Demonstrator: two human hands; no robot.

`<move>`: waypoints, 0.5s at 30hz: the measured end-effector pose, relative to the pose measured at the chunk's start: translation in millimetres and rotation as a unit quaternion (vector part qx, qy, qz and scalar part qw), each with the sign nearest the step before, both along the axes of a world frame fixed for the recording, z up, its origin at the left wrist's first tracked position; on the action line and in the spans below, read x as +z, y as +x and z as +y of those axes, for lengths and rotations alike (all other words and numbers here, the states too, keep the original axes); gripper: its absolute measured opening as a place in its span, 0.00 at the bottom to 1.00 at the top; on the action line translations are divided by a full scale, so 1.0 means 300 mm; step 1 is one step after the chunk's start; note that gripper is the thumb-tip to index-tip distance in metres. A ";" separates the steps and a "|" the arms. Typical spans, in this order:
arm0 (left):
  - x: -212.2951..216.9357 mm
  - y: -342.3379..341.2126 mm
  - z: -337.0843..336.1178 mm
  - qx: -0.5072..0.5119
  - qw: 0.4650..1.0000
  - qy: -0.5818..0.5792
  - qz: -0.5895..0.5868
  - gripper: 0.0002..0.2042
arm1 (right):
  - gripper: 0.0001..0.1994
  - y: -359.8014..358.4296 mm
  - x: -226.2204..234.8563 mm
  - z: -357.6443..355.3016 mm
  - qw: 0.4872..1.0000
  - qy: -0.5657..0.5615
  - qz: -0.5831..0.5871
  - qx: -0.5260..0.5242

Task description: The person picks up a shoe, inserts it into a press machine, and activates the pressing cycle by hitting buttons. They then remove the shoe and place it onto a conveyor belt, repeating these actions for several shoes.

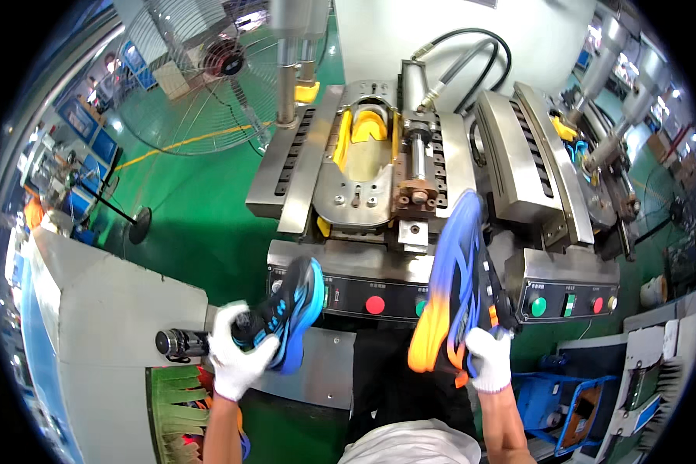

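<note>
My left hand [237,357], in a white glove, grips a black sneaker [288,315] with a blue sole by its heel end, the toe pointing up and away. In my right hand [489,359], also gloved in white, is a black sneaker with a purple and orange sole [450,286]. Its sole is turned to the left and faces me, and its toe reaches up toward the machine. Beyond the shoes stands a metal press [353,203] with a shoe-shaped bed and yellow pads [369,126]. The fingers behind the right shoe are partly hidden.
A control panel [348,298] with coloured buttons runs below the press; a second press [522,162] stands to the right. A wire fan [224,58] is at back left. A dark bottle [182,344] lies beside my left wrist. A blue frame [564,402] stands at lower right.
</note>
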State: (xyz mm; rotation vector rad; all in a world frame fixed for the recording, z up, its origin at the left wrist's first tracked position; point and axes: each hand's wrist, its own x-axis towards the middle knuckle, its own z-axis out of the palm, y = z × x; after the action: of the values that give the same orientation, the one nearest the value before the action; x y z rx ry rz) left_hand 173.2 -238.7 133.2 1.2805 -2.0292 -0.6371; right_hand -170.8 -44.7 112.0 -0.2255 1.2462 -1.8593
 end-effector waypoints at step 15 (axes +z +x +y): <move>-0.702 0.360 0.250 -0.034 0.997 0.044 -0.049 0.31 | 0.19 -0.371 0.101 -1.505 0.896 0.263 0.240 0.264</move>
State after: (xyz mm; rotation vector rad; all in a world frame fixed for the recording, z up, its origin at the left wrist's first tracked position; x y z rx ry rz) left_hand 281.3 -163.6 -77.3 1.3215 -2.1529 -0.7154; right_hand -282.1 -496.3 142.3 -0.6763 1.7603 -0.9760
